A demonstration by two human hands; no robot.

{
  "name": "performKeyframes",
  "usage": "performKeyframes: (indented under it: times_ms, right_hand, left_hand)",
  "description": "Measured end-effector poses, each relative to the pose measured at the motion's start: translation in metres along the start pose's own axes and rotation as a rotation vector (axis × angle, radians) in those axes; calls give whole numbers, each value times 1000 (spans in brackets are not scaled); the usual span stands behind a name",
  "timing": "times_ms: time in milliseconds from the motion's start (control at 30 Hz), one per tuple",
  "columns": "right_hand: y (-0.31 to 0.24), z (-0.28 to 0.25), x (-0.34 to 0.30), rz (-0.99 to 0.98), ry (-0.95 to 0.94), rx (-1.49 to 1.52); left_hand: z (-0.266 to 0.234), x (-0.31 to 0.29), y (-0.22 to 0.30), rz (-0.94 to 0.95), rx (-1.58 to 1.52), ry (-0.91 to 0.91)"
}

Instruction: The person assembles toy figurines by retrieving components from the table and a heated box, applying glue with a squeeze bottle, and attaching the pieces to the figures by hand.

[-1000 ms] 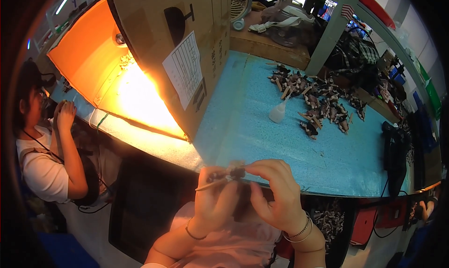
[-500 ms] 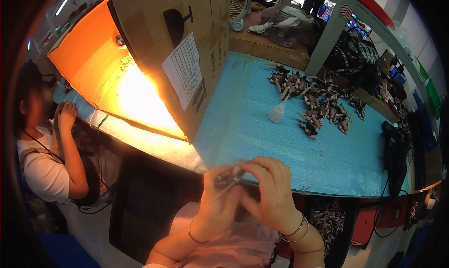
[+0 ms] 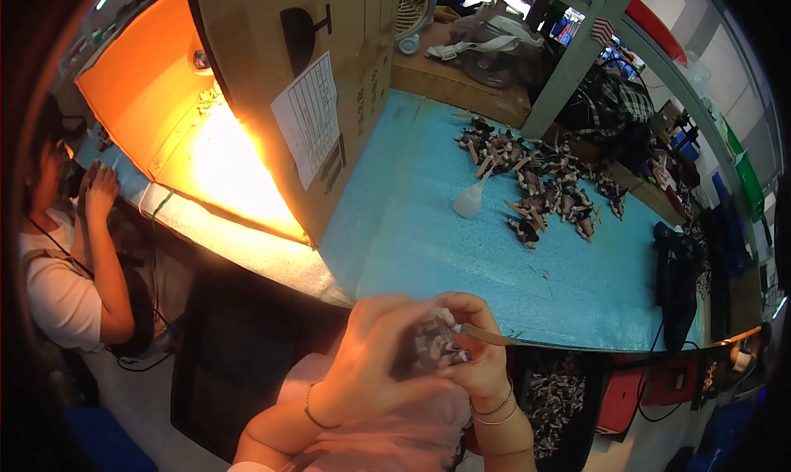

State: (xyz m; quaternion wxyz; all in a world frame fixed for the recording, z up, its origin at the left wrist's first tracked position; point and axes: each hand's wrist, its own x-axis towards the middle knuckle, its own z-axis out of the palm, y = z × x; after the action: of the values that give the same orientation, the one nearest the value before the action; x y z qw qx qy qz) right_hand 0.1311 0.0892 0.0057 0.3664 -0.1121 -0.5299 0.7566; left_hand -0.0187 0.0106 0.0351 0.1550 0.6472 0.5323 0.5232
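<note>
While both hands meet below the worktop's (image 3: 461, 249) near edge, the left hand (image 3: 371, 365) and right hand (image 3: 474, 352) close their fingers on a small dark figure (image 3: 432, 348); the right also pinches a thin stick (image 3: 488, 335).

Blue table (image 3: 428, 249) — small figurines (image 3: 535, 183); bottle (image 3: 470, 200)

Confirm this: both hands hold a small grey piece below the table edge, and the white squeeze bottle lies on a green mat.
Not quite. The head view shows the bottle on a blue mat, not green. Both hands, left and right, do hold the grey piece.
</note>
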Motion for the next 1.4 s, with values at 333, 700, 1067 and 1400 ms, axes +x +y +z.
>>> performKeyframes:
  times_ms: [333, 700, 1067, 1400]
  right_hand:
    - [-1, -3, -9, 29, 1, -62]
    - [-7, -4, -17, 129, 38, 17]
    - [-3, 4, -22, 128, 128, 42]
    - [-1, 1, -25, 95, 102, -27]
  left_hand:
    - [7, -4, 4, -90, -84, 51]
    - [9, -7, 0, -65, -94, -17]
    - [12, -13, -11, -112, -442, 36]
    - [14, -15, -7, -141, -584, 84]
